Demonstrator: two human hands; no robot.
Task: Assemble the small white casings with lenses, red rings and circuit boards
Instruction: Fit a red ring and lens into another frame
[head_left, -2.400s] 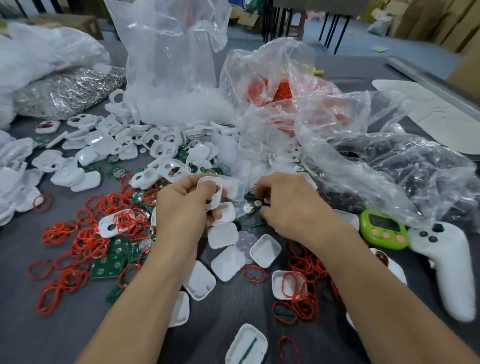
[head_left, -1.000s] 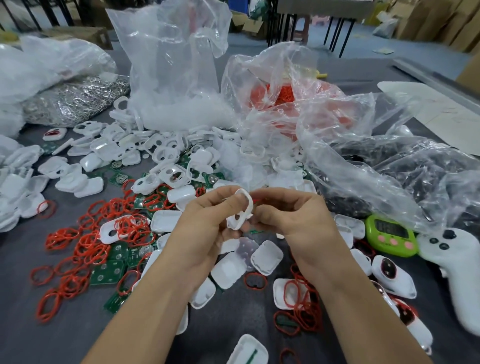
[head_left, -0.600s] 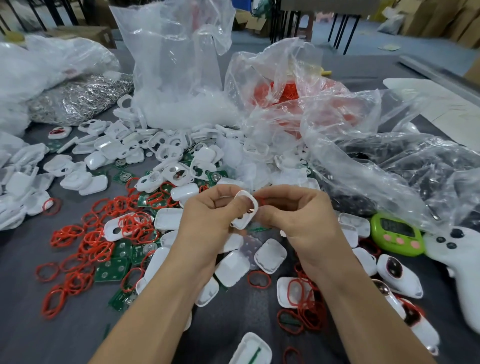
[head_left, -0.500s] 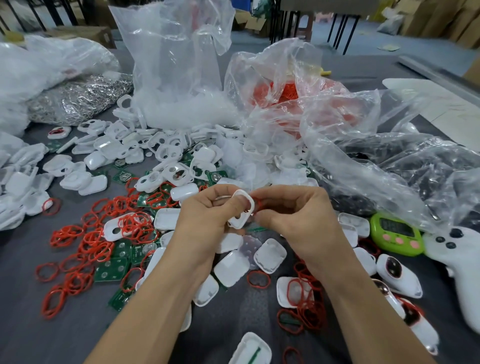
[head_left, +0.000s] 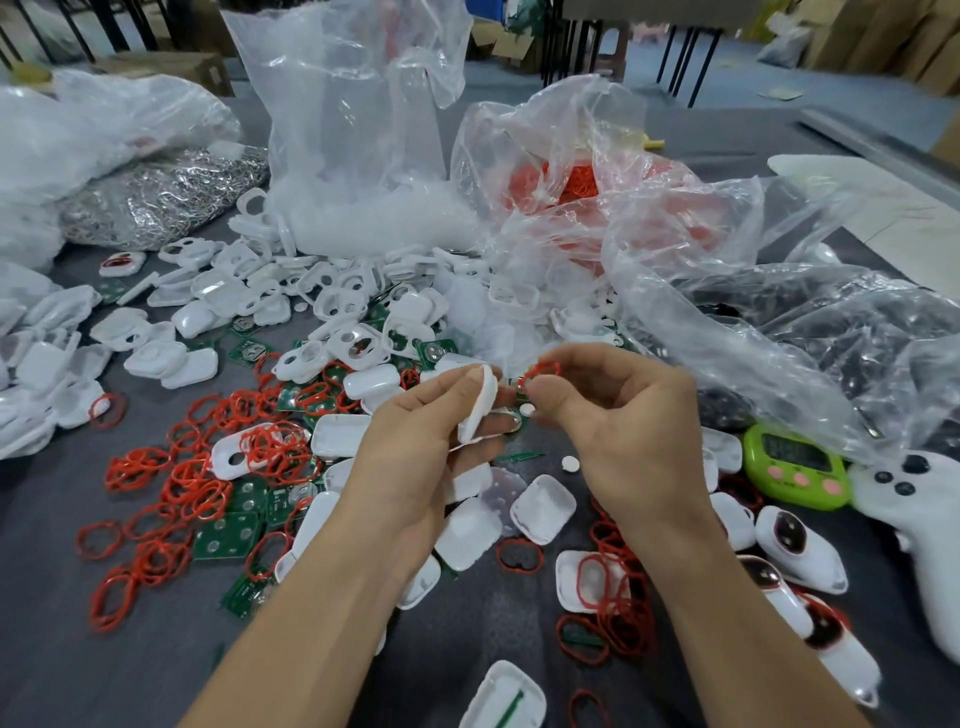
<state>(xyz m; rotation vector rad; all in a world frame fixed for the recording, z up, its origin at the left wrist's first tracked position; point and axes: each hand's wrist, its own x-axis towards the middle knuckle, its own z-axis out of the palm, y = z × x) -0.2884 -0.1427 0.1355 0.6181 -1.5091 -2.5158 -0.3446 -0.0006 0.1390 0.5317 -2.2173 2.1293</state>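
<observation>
left hand (head_left: 421, 441): fingers curled, thumb and fingertips pinching a white casing (head_left: 479, 410); casing is edge-on to the camera, roughly upright, raised off the table (head_left: 52, 649)
right hand (head_left: 618, 431): curled, thumb and index pinching a red ring (head_left: 540, 371); other fingers folded under
ring vs casing: ring just right of the casing's top edge; cannot tell if they touch
small white disc (head_left: 527, 409): just below the right thumb tip; cannot tell if it's held
second disc (head_left: 570, 463): lying on the table under the right hand
loose red rings (head_left: 208, 467): scattered left of the left forearm, over green circuit boards (head_left: 228, 535)
empty casing halves (head_left: 543, 508): on the table below both hands
assembled units (head_left: 800, 551): right of the right forearm
green timer (head_left: 795, 465): far right, beside a white controller (head_left: 930, 525)
</observation>
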